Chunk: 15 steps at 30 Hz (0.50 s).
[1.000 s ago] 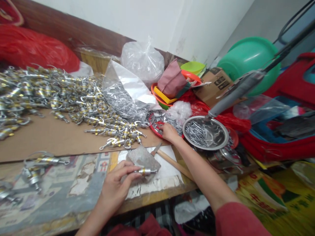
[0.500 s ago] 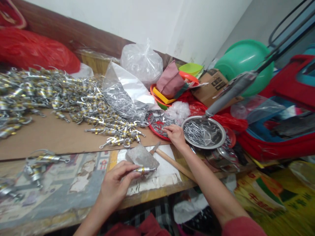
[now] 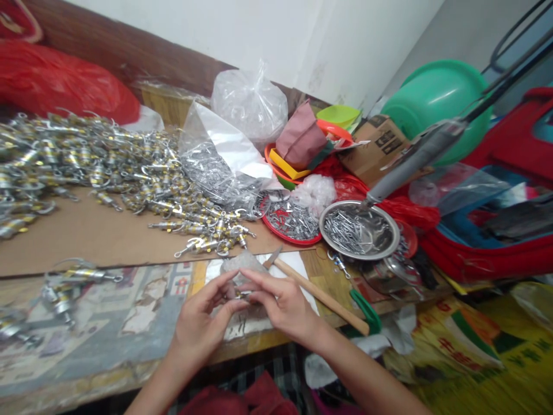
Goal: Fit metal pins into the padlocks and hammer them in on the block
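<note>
My left hand (image 3: 201, 320) is closed in a pinch on a small silver-and-brass metal fitting (image 3: 242, 295), mostly hidden by fingers. From the other side, my right hand (image 3: 283, 305) meets it with fingertips pressed together at the fitting's right end; whatever small thing lies in that pinch is hidden. Just behind the fingers sits a grey stone block (image 3: 242, 263) on a white sheet. To its right lies a hammer with a wooden handle (image 3: 324, 297), its head toward the block. A red tray (image 3: 288, 237) of small metal pieces stands beyond.
A large pile of similar fittings (image 3: 99, 155) covers the back left on cardboard (image 3: 108, 236). A steel bowl (image 3: 396, 233) of metal pins stands at right, with a grey-handled tool (image 3: 417, 158) slanting above. Several fittings (image 3: 63, 294) lie at front left.
My right hand has come back from the red tray, moving left and toward me, to the fitting in my left hand. My left hand stays about where it was.
</note>
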Each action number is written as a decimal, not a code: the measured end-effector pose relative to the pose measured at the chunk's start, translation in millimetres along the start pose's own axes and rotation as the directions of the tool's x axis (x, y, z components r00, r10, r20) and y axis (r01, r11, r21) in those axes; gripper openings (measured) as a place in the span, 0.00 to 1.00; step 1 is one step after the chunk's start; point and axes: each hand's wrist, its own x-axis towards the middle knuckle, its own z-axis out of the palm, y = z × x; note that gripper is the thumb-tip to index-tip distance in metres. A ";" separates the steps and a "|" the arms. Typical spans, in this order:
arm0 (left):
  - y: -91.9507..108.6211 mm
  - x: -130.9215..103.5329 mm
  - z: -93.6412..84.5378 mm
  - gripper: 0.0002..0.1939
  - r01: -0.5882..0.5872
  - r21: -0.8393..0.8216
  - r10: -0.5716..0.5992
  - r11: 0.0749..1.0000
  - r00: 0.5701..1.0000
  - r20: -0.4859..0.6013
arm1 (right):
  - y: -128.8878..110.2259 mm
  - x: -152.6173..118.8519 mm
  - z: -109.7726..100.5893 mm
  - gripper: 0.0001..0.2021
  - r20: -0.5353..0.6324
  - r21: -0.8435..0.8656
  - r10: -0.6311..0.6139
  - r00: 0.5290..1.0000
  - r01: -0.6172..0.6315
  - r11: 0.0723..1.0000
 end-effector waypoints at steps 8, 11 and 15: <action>4.7 -1.1 -1.1 0.19 -0.039 0.162 0.047 0.986 0.998 -0.049 | -2.4 1.5 2.2 0.25 -0.145 0.032 0.022 0.989 -0.017 0.999; 6.3 0.0 -3.3 0.13 -0.128 0.176 0.130 0.976 0.992 0.002 | -2.6 2.4 -1.5 0.25 -0.089 -0.048 -0.037 0.995 0.033 0.998; 10.1 0.1 -5.2 0.08 -0.156 0.123 0.147 0.980 0.986 0.081 | 2.3 -0.2 -3.1 0.24 -0.042 -0.057 -0.111 0.993 0.109 0.992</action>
